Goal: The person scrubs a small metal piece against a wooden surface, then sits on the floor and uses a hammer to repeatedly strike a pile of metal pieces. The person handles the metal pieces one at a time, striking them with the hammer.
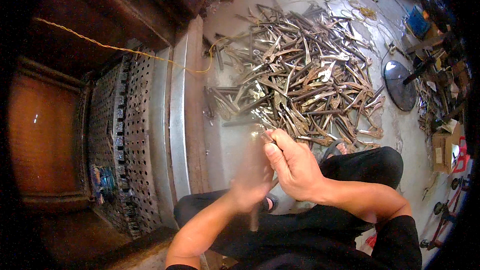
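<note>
My right hand (296, 167) is closed in a fist, thumb and forefinger pressed together around a small metal-looking end; what it grips is mostly hidden. Close against it on the left, my left hand (252, 182) is smeared by motion, so its fingers do not show clearly. A blurred greyish rod-like end (254, 218) sticks out below that hand. Just beyond both hands, a large heap of loose metal plier parts (305, 75), some shiny and some dark or rusty, lies on the floor.
A metal rack with a perforated plate (137, 100) stands along the left. A yellow twisted cord (115, 46) stretches from it toward the heap. To the right are a round black disc base (400, 85), a cardboard box (444, 150) and a blue container (418, 22). Sandalled feet flank my hands.
</note>
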The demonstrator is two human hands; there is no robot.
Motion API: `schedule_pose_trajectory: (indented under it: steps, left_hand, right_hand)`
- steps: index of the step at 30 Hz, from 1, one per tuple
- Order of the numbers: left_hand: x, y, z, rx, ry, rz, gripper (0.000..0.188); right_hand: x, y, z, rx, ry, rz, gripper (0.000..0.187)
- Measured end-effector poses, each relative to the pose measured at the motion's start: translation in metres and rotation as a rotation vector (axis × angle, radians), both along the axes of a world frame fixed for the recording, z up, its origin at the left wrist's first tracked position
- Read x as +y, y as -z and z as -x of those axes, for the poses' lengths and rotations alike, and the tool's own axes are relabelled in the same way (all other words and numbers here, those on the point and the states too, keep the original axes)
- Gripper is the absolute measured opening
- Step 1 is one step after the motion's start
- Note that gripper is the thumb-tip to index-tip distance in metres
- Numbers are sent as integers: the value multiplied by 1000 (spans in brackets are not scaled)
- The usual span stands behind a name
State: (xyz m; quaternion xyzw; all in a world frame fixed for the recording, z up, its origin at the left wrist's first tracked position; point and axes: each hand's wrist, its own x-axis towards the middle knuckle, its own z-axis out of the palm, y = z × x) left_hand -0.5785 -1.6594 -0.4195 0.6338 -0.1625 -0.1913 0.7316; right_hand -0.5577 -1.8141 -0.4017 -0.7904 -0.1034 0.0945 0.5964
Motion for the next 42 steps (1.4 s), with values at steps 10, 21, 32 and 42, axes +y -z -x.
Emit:
schedule_pose_trajectory:
  steps: [10,21,32,42]
  left_hand:
    - [-6,13,1,95,-92,80,85]
    - [23,13,-10,225,-287,-318,27]
    - [35,57,-8,-158,-227,-285,31]
    - [8,-2,-8,75,-167,-323,29]
  right_hand:
    - [-4,14,-6,230,75,-226,32]
    - [-24,6,-21,378,89,-514,33]
    - [-11,15,-7,304,-188,-190,29]
    - [-6,1,-5,218,-211,-98,21]
